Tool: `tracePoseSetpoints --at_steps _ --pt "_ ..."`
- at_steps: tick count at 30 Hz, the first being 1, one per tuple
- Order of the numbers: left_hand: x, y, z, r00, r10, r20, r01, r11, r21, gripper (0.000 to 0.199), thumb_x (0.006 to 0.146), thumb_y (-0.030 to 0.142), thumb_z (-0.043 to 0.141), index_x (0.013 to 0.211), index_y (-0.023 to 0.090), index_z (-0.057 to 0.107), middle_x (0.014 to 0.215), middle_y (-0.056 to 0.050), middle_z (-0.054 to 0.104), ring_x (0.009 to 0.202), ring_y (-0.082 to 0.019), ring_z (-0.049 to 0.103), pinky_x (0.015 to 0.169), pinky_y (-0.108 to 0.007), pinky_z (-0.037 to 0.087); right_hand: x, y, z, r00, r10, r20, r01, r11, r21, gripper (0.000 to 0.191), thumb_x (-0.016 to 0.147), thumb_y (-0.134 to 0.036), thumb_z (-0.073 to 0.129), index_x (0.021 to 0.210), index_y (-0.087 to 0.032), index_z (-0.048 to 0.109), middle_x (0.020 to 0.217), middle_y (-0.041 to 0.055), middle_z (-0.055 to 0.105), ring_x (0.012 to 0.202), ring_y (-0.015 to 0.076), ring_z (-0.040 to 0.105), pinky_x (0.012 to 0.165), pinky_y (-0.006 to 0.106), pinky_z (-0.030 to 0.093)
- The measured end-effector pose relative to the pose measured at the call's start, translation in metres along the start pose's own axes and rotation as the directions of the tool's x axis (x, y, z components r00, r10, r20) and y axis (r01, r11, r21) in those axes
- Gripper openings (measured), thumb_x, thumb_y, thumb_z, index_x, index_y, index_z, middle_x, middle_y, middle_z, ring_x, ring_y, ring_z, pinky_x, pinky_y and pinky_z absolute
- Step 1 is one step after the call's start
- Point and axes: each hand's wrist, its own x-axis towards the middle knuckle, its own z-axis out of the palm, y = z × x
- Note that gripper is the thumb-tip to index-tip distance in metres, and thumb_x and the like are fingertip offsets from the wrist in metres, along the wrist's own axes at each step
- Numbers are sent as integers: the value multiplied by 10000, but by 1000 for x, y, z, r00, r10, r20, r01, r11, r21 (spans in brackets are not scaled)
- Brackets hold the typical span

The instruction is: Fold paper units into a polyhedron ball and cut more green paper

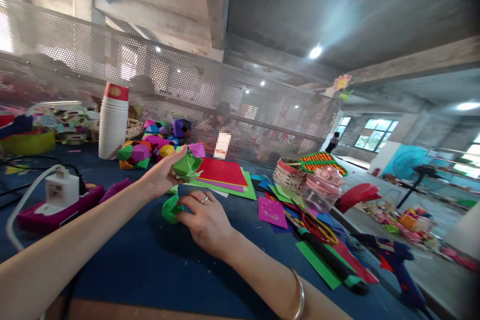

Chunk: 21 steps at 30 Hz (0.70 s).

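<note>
My left hand (165, 174) is closed around a light-green folded paper piece (186, 166), raised above the dark blue table (123, 265). Lower and nearer to me, my right hand (205, 217) has its fingers closed on a darker green folded paper piece (171, 209). Behind the hands lies a stack of coloured paper sheets, with a red sheet (223, 172) on top and green edges sticking out below. To the left of that stack, several multicoloured folded-paper balls (135, 155) sit in a cluster.
A tall stack of paper cups (112, 125) and a purple power strip (62, 212) with a white plug stand left. At right lie loose paper, scissors (318, 225), a black-green handled tool (330, 257), a clear pink-lidded jar (321, 192) and a blue glue gun (397, 265).
</note>
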Motion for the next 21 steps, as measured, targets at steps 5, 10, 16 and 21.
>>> tracePoseSetpoints --at_steps 5,10,16,21 --pt "0 -2 1 1000 -3 -2 3 1000 9 273 885 387 765 747 176 661 639 -1 702 541 -151 671 544 -263 565 -3 -4 -11 999 42 -17 -40 996 79 224 997 -145 504 1160 -198 647 1277 63 686 1190 228 537 1012 376 438" --pt "-1 -2 2 1000 0 4 0 1000 4 276 884 407 764 767 179 660 643 4 701 522 -145 660 518 -263 560 -1 -1 -4 986 -66 153 82 991 -106 278 1007 -167 495 1258 -198 612 1379 82 627 1260 263 494 972 413 437" --pt "1 -3 0 1000 -11 3 11 1000 -5 285 946 398 693 783 164 669 648 -20 714 539 -153 674 516 -260 564 -1 3 2 984 -40 175 56 994 -92 206 1000 -167 519 1124 -202 679 1296 72 681 1223 262 526 956 416 437" --pt "5 -3 -4 1000 -21 -19 21 1000 -21 316 936 436 697 776 165 665 634 -34 721 543 -173 686 564 -296 593 0 -9 -3 973 131 191 -170 964 203 354 1011 -302 542 1350 -212 591 1326 88 689 1282 263 542 990 422 458"
